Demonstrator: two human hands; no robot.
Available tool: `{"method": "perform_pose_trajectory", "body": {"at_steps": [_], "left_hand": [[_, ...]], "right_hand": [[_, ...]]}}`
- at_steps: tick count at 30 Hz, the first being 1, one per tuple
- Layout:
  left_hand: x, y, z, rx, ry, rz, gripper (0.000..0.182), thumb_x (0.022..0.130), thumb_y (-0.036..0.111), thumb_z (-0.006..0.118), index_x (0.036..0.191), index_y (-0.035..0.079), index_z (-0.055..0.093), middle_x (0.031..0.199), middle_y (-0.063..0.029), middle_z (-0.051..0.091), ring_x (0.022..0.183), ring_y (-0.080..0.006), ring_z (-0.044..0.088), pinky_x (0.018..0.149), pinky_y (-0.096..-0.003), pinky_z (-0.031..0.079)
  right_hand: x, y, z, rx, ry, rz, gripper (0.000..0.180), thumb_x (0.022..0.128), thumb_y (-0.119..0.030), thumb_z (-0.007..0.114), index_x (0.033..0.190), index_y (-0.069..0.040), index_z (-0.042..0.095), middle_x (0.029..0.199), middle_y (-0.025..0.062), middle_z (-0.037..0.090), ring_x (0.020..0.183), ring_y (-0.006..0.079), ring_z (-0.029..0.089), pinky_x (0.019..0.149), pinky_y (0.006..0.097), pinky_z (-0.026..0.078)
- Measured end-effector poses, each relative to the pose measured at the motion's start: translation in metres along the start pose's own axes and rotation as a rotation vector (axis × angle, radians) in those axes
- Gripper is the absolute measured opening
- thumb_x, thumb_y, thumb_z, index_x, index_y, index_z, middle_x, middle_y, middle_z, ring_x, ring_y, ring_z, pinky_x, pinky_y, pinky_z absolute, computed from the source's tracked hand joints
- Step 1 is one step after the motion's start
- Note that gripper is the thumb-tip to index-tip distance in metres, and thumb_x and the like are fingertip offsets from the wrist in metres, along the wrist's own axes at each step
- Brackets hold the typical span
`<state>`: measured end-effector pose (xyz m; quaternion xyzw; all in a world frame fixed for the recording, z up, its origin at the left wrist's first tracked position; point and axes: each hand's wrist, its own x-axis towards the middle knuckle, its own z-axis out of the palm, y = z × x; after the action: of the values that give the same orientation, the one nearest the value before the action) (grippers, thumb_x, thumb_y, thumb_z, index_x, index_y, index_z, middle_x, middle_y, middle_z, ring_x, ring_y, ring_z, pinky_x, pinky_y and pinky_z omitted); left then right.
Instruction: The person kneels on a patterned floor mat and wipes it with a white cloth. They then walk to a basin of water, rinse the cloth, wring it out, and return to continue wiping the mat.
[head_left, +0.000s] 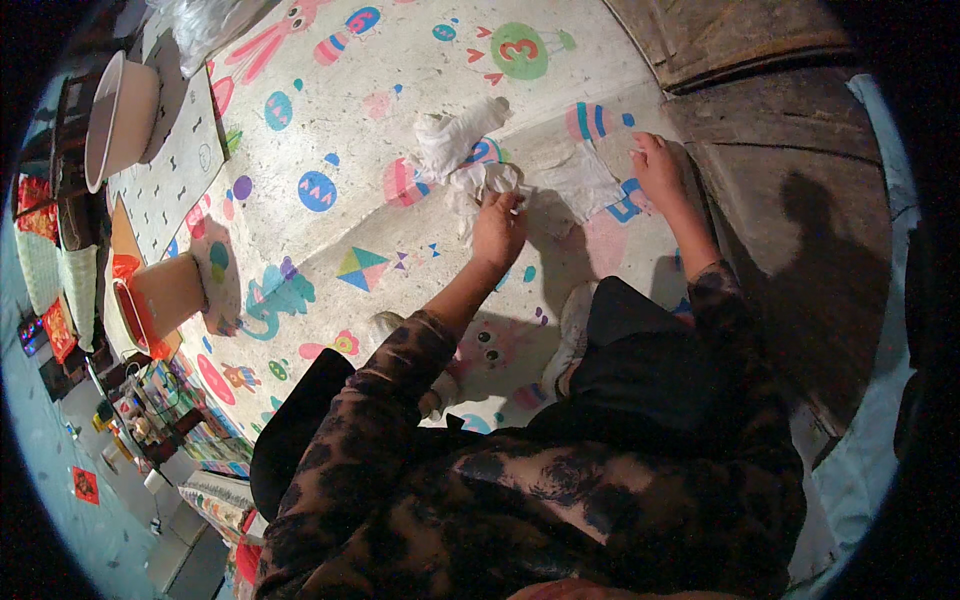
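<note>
On a white mat (337, 150) printed with cartoon figures lie several white cloth pieces. My left hand (501, 232) has curled fingers at the near edge of a crumpled white cloth (484, 182); whether they grip it is hidden from this angle. Just beyond, a rolled or bunched white cloth (457, 135) rests against the crumpled one. A thin white cloth (589, 184) is spread flatter on the mat between my hands. To its right, my right hand (661, 171) hovers with thumb and fingers apart, holding nothing I can make out.
Dark wooden boards (780, 150) border the mat on the right. At left stand a pale plastic basin (124, 120) and a cardboard box (169, 296) with a red bag (127, 270). Clear plastic wrapping (206, 30) lies at the top left. My feet are on the mat below my hands.
</note>
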<state>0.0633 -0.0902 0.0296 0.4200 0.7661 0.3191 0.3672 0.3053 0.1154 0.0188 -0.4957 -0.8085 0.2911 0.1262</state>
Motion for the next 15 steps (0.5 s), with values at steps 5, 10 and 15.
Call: {"method": "perform_pose_trajectory", "body": {"at_steps": [5,10,15], "left_hand": [[0.022,-0.019,-0.019,0.469,0.229,0.319,0.041,0.077,0.015,0.073,0.115,0.009,0.059,0.116,-0.0200,0.053,0.097,-0.0377,0.057,0.080,-0.0461,0.049],[0.047,-0.022,-0.049,0.271,0.092,0.061,0.023,0.080,0.024,0.076,0.094,0.007,0.069,0.088,-0.0087,0.069,0.086,-0.0267,0.063,0.079,-0.0398,0.050],[0.039,0.012,-0.058,-0.692,-0.286,-0.119,0.022,0.098,0.026,0.059,0.096,0.006,0.067,0.089,0.0042,0.065,0.084,-0.0080,0.059,0.078,-0.0286,0.048]], "right_hand": [[-0.003,-0.028,0.029,0.236,-0.175,-0.125,0.021,0.091,-0.012,0.059,0.109,-0.001,0.062,0.103,0.0187,0.065,0.098,0.0353,0.063,0.084,0.0393,0.050],[-0.016,-0.074,0.050,0.344,-0.518,-0.159,0.025,0.090,-0.012,0.063,0.113,-0.001,0.062,0.105,0.0155,0.067,0.093,0.0272,0.066,0.083,0.0354,0.051],[-0.017,-0.103,0.043,0.890,-0.598,0.087,0.052,0.093,-0.014,0.065,0.140,-0.005,0.045,0.124,0.0049,0.058,0.109,0.0136,0.057,0.091,0.0306,0.047]]}}
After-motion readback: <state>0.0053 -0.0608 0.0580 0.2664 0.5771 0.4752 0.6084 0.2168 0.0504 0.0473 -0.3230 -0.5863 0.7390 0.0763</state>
